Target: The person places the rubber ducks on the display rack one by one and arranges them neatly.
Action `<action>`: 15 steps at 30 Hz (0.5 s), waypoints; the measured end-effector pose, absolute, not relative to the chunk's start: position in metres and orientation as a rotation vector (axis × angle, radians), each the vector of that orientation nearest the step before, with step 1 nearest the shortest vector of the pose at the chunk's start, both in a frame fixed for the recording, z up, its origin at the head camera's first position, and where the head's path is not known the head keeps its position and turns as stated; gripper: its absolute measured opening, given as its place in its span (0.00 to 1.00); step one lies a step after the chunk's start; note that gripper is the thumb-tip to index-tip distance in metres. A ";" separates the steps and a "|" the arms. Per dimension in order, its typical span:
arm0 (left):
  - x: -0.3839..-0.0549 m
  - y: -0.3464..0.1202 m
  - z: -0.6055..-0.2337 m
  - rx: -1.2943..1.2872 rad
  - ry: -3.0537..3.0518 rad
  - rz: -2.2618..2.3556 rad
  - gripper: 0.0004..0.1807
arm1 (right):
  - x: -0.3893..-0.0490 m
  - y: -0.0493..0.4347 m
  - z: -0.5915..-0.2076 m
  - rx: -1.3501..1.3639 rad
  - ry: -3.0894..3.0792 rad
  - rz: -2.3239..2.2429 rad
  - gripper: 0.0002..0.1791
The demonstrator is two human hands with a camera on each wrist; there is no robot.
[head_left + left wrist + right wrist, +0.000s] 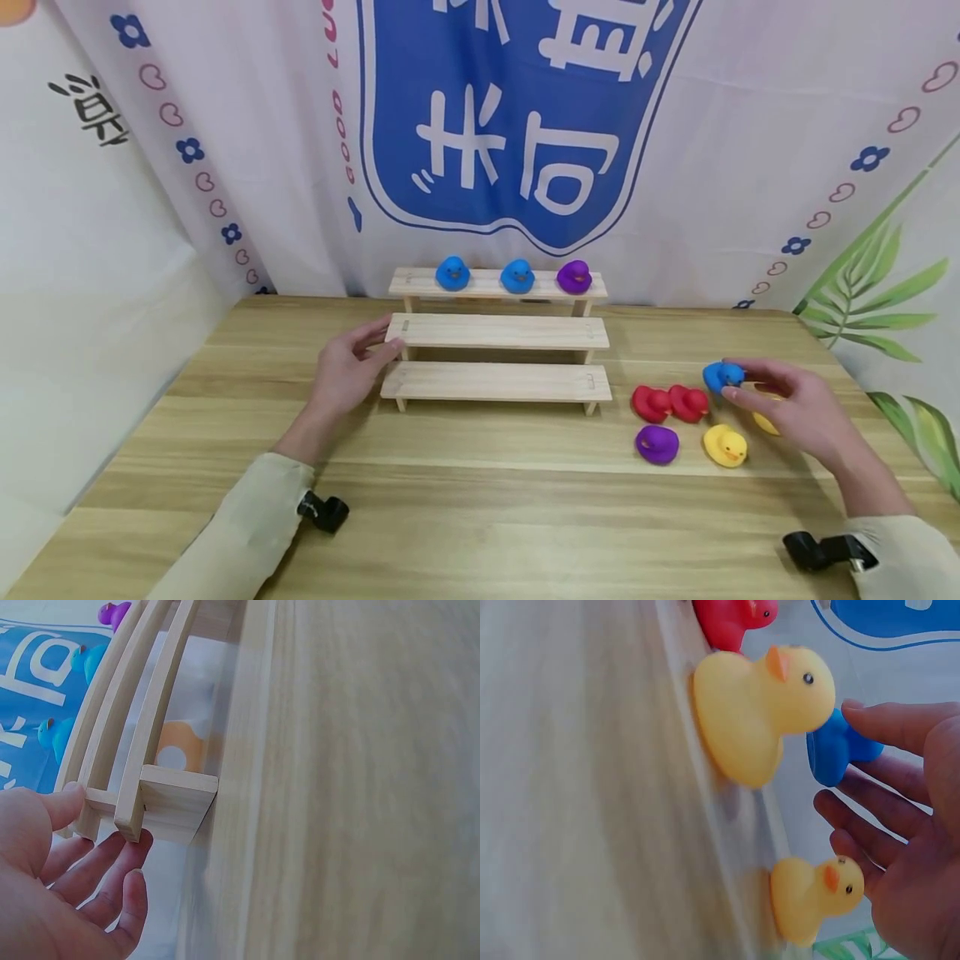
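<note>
A three-tier wooden shelf (497, 381) stands on the table. My left hand (351, 367) grips the left end of its middle board, thumb at the front edge and fingers behind; the left wrist view shows the thumb (66, 804) against the wood. On the top tier sit two blue ducks (453, 273) (517, 276) and a purple duck (574, 277). At the right, my right hand (806, 408) pinches another blue duck (723, 377) between thumb and fingers, and the right wrist view shows this blue duck (831, 750) off the table.
Two red ducks (651, 403) (688, 403) touch side by side right of the shelf. Nearer me lie a purple duck (657, 445) and a yellow duck (725, 446). Another yellow duck (766, 422) is partly hidden by my right hand. A printed curtain (750, 167) hangs behind the table.
</note>
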State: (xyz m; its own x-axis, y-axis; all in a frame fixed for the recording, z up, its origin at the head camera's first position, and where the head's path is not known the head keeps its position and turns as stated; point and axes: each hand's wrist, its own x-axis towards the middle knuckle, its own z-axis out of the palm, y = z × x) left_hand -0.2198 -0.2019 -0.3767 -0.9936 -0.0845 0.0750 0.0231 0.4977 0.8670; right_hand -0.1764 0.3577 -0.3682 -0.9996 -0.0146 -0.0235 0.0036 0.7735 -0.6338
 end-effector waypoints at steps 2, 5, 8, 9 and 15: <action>-0.221 -0.202 -0.378 0.038 -2.618 -1.510 0.32 | -0.177 0.354 -0.366 -0.008 2.939 -1.062 0.38; -0.223 -0.203 -0.381 0.014 -2.603 -1.488 0.31 | -0.179 0.348 -0.361 -0.004 2.950 -1.085 0.38; -0.224 -0.204 -0.383 -0.007 -2.588 -1.476 0.31 | -0.182 0.343 -0.358 -0.009 2.966 -1.096 0.37; -0.225 -0.204 -0.383 -0.008 -2.586 -1.473 0.31 | -0.182 0.341 -0.357 -0.012 2.967 -1.100 0.37; -0.225 -0.205 -0.383 0.000 -2.591 -1.493 0.32 | -0.187 0.329 -0.354 -0.050 2.969 -1.149 0.34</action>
State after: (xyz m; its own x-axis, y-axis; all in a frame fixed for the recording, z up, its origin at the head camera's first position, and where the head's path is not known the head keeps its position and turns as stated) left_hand -0.2251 -0.2048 -0.3833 -0.9886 -0.0752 0.1307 0.0754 0.5044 0.8602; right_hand -0.1875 0.3290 -0.3542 -0.9986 -0.0138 0.0506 -0.0443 0.7391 -0.6722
